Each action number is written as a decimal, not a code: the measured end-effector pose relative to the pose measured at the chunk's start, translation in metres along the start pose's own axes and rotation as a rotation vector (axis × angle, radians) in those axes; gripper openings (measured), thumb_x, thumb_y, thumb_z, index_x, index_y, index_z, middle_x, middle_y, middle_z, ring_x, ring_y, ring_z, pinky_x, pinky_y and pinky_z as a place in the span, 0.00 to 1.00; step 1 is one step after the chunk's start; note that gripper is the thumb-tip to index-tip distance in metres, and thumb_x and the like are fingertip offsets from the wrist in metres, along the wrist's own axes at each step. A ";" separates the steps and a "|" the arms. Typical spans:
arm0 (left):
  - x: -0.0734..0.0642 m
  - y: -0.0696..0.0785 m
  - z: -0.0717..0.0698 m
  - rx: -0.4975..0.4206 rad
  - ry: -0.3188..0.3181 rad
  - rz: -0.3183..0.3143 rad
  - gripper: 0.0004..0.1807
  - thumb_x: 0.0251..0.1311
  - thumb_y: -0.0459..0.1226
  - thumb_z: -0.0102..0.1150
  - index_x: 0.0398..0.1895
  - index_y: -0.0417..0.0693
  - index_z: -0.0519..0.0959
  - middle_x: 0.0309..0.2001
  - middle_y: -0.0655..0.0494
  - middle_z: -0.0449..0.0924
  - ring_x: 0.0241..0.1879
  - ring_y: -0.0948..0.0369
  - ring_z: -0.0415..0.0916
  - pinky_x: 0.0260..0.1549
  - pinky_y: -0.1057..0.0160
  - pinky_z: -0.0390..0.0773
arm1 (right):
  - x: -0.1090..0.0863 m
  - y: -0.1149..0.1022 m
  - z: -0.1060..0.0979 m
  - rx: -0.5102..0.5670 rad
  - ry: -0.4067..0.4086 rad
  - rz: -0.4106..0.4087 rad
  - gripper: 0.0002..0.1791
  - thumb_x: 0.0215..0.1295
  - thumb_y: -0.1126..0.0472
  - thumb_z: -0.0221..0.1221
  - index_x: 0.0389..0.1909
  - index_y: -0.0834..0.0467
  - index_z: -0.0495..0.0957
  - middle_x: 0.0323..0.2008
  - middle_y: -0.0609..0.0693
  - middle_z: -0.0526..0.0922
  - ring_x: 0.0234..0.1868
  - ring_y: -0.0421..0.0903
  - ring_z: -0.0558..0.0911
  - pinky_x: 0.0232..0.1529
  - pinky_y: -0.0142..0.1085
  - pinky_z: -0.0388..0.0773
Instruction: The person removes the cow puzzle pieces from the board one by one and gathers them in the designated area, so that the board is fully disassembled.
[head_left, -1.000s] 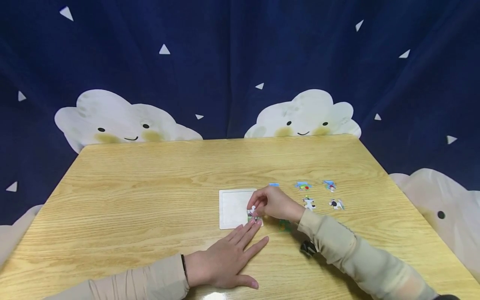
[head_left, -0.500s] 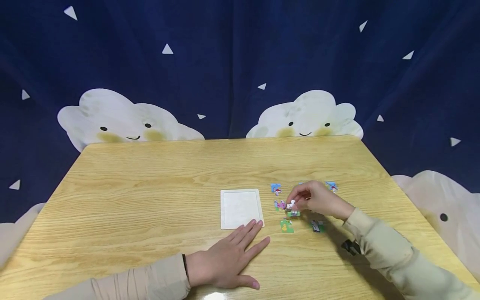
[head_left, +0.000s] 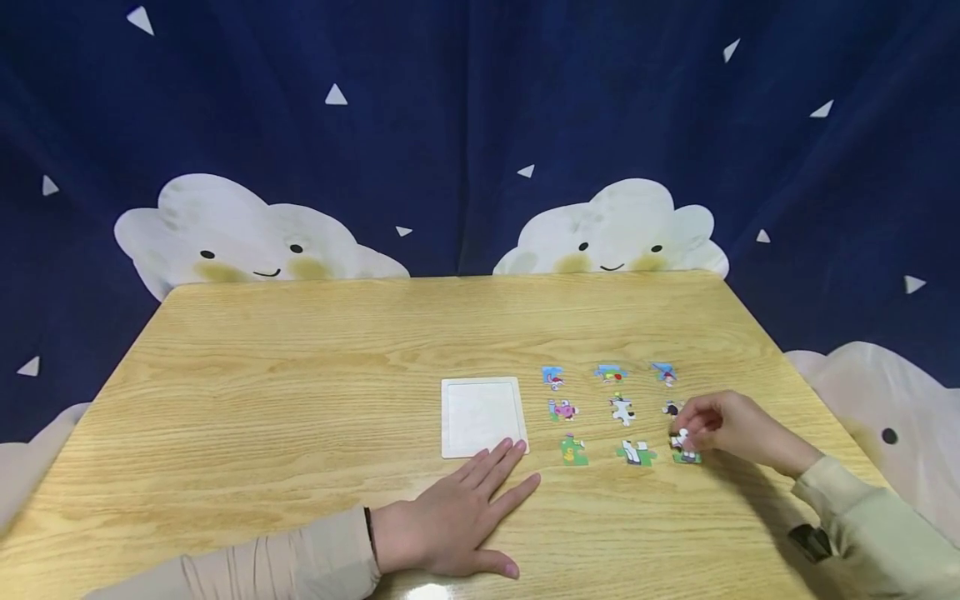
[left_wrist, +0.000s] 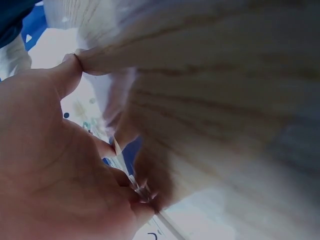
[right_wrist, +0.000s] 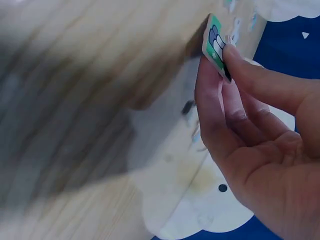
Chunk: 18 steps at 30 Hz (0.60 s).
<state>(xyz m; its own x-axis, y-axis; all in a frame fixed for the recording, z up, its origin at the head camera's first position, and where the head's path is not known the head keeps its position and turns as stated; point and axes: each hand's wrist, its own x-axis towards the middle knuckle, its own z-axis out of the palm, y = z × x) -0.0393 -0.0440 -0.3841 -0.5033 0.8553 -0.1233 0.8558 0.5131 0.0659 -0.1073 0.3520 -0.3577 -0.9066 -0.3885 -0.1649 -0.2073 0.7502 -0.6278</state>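
My right hand pinches a jigsaw puzzle piece between thumb and fingers, at the right end of the nearest row of pieces. In the right wrist view this piece shows a green and white printed face and stands tilted, apart from the tabletop. My left hand lies palm down with its fingers straight, its fingertips on the near right corner of a square white puzzle tray. The tray's inside is bare. In the left wrist view the palm of the left hand fills much of the picture.
Several loose puzzle pieces lie in rows right of the tray, among them a duck piece, a pink piece and a blue-topped piece. The wooden table ends at a dark blue curtain with printed clouds.
My right hand has lifted the puzzle piece from the tray's near right corner and carried it rightwards past the other pieces. The left hand has stayed in place.
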 end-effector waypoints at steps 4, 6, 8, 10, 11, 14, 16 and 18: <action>0.000 0.000 0.000 0.003 0.002 0.001 0.49 0.65 0.69 0.35 0.79 0.48 0.45 0.77 0.38 0.36 0.76 0.47 0.35 0.71 0.54 0.50 | -0.007 0.008 0.002 -0.088 0.059 -0.054 0.09 0.50 0.69 0.72 0.32 0.60 0.84 0.26 0.42 0.79 0.25 0.32 0.73 0.25 0.30 0.73; 0.000 0.000 0.000 0.002 0.004 0.000 0.49 0.65 0.69 0.36 0.79 0.48 0.46 0.77 0.38 0.36 0.76 0.47 0.35 0.71 0.54 0.50 | -0.008 0.010 0.004 -0.130 0.093 -0.083 0.10 0.48 0.69 0.73 0.31 0.58 0.84 0.25 0.40 0.79 0.25 0.31 0.72 0.25 0.29 0.73; 0.000 0.000 0.000 0.003 0.008 0.000 0.49 0.64 0.69 0.36 0.79 0.48 0.46 0.77 0.38 0.36 0.76 0.47 0.35 0.71 0.54 0.50 | -0.009 0.011 0.005 -0.156 0.121 -0.102 0.11 0.47 0.69 0.74 0.30 0.57 0.83 0.24 0.38 0.79 0.25 0.30 0.73 0.25 0.29 0.74; 0.000 0.000 0.000 0.001 0.009 -0.001 0.49 0.64 0.69 0.36 0.79 0.48 0.46 0.77 0.38 0.37 0.76 0.47 0.35 0.71 0.54 0.50 | -0.009 0.011 0.007 -0.173 0.137 -0.110 0.12 0.46 0.70 0.74 0.29 0.56 0.82 0.24 0.38 0.78 0.25 0.30 0.73 0.25 0.29 0.74; 0.000 0.000 0.000 0.000 0.010 -0.002 0.49 0.64 0.69 0.36 0.79 0.48 0.46 0.77 0.38 0.37 0.76 0.47 0.35 0.71 0.54 0.50 | -0.009 0.011 0.008 -0.174 0.142 -0.112 0.12 0.46 0.71 0.74 0.29 0.56 0.82 0.24 0.38 0.78 0.25 0.30 0.73 0.25 0.29 0.74; 0.000 0.000 -0.001 -0.020 0.004 -0.002 0.49 0.65 0.69 0.36 0.79 0.48 0.46 0.77 0.38 0.36 0.76 0.47 0.34 0.71 0.54 0.49 | -0.009 0.011 0.008 -0.176 0.144 -0.138 0.12 0.47 0.73 0.73 0.29 0.57 0.82 0.24 0.38 0.79 0.25 0.30 0.74 0.25 0.29 0.75; 0.000 -0.001 0.000 -0.052 0.009 -0.002 0.50 0.65 0.68 0.37 0.79 0.47 0.45 0.77 0.38 0.35 0.76 0.47 0.33 0.71 0.53 0.50 | -0.009 0.009 0.004 -0.176 0.156 -0.170 0.12 0.47 0.73 0.72 0.29 0.57 0.82 0.24 0.39 0.80 0.26 0.30 0.75 0.25 0.28 0.75; -0.002 -0.002 0.000 -0.095 0.027 -0.010 0.50 0.65 0.68 0.37 0.79 0.47 0.45 0.77 0.38 0.34 0.76 0.47 0.32 0.71 0.52 0.49 | -0.008 0.007 -0.001 -0.177 0.195 -0.208 0.11 0.49 0.73 0.71 0.31 0.58 0.83 0.26 0.41 0.82 0.27 0.31 0.77 0.26 0.28 0.77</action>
<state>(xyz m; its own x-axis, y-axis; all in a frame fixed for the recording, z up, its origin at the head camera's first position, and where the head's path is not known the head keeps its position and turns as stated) -0.0403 -0.0465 -0.3841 -0.5161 0.8509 -0.0982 0.8360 0.5254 0.1582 -0.1018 0.3610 -0.3595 -0.8879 -0.4462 0.1118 -0.4401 0.7535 -0.4884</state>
